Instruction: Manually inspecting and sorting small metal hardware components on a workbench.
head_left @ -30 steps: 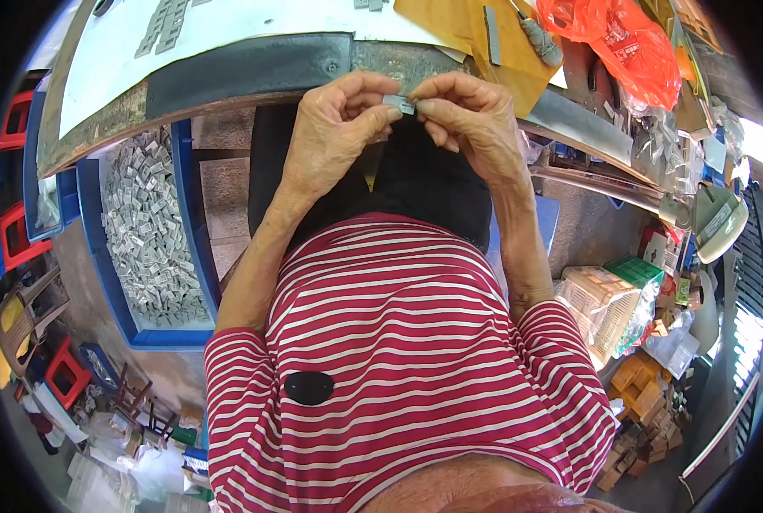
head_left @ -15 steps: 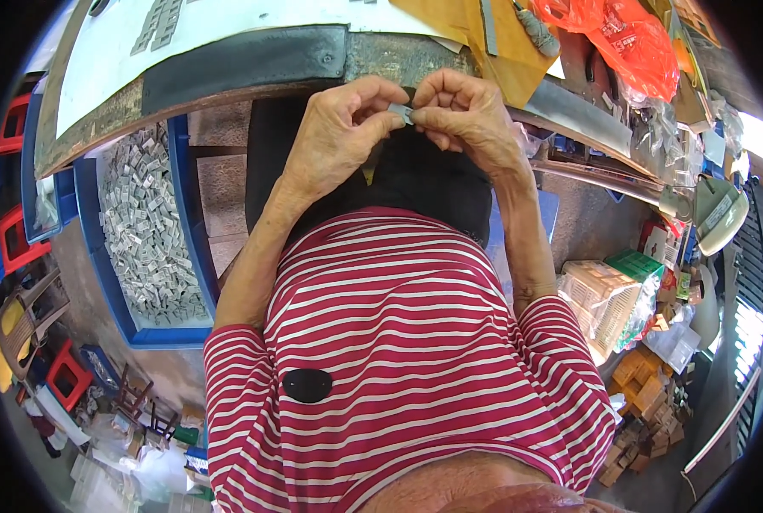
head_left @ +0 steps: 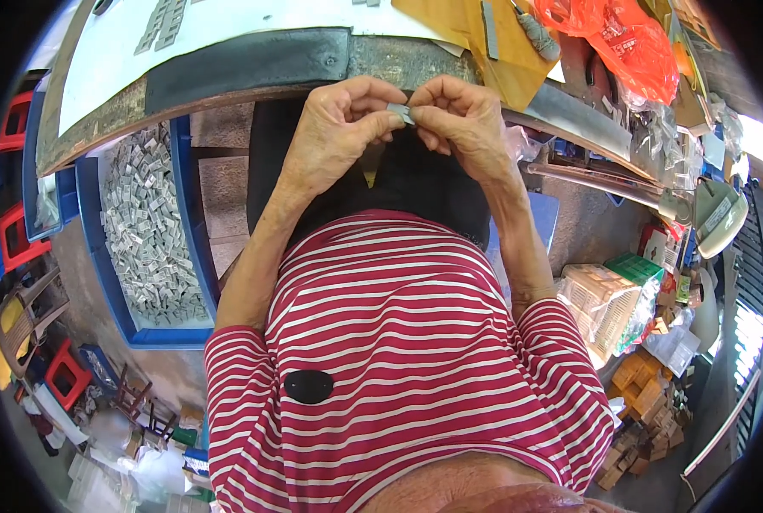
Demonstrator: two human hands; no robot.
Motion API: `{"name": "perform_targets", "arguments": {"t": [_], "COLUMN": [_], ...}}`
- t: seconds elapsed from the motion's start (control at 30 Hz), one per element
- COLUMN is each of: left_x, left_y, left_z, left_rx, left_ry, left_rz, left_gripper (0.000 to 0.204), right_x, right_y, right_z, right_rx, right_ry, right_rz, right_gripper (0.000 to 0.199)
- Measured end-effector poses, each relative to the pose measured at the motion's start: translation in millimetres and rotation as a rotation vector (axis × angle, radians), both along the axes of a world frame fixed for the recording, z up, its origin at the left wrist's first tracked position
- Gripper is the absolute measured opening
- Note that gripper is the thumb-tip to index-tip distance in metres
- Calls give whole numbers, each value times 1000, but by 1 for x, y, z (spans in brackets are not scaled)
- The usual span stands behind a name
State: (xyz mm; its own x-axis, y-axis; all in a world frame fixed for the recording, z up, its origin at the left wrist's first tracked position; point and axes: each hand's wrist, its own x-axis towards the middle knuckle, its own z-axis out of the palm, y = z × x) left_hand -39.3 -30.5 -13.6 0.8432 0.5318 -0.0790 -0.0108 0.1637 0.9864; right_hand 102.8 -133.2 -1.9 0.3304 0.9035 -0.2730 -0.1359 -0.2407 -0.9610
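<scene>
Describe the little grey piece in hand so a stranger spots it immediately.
Start at the worktable along the top, then its middle near edge. There, the left hand and right hand hold a small grey piece between them. Unlike the pieces heaped in the blue tray, this one is held alone.

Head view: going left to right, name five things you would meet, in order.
Blue rectangular tray of small grey pieces, person's left hand, single small grey piece between the hands, person's right hand, bright red plastic bag.

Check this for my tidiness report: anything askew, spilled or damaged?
Two things: the bench edge looks worn and stained, and brown box-like pieces at lower right lie in a jumbled heap rather than stacked.
</scene>
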Motion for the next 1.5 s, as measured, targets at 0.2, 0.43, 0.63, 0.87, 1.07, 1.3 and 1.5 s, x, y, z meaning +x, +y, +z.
{"name": "perform_targets", "arguments": {"t": [0.2,0.43,0.63,0.87,1.07,1.3,1.5], "left_x": [-1,1,-3,-17,-22,-32,-39], "left_y": [4,30,54,100,150,171,180], "left_z": [12,21,27,15,2,-4,-10], "left_rx": [207,683,666,918,1138,1298,1379], "left_ry": [42,54,104,179,299,526,584], "left_rz": [62,156,258,436,612,672,659], "left_gripper": [17,17,17,17,19,17,16], "right_x": [-1,11,8,1,58,-4,-16], "right_y": [14,40,54,34,-55,-4,1], "right_z": [9,13,16,74,129,202,209], "right_rx": [51,117,159,155,843,1624,1648], "right_ry": [26,28,33,-126,946,-72,-101], "right_rz": [-58,-3,-58,-53,453,516,360], "right_gripper": [6,10,19,18,29,21,22]}}
